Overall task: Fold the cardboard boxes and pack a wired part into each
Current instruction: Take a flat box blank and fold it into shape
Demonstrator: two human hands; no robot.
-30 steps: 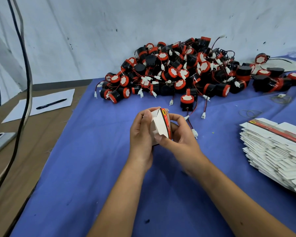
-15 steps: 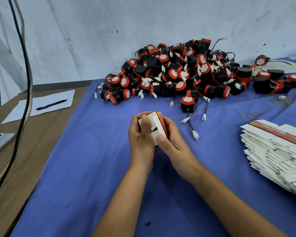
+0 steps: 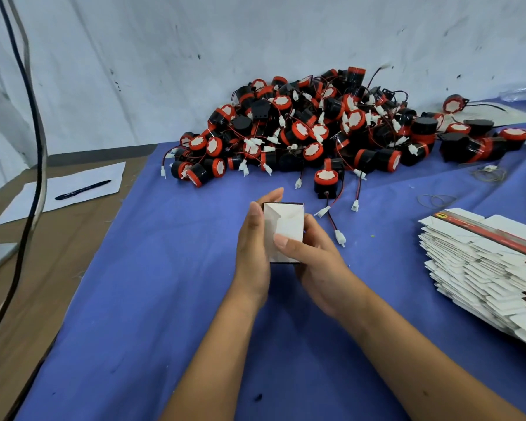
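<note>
Gripping a matte white cardboard box (image 3: 283, 230), both hands clasping, left hand (image 3: 252, 247), right hand (image 3: 315, 262).

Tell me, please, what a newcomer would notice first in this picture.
First, the big heap of red-and-black wired parts at the far edge of the blue cloth. Then the white cardboard box held between the left hand and right hand, with flat box blanks stacked right.

Table: brown top (image 3: 37, 299), blue cloth (image 3: 170, 299) over it.
On cloth: wired parts pile (image 3: 316, 129), flat boxes stack (image 3: 483, 262).
On bare top: paper (image 3: 64, 189), pen (image 3: 82, 189).
</note>
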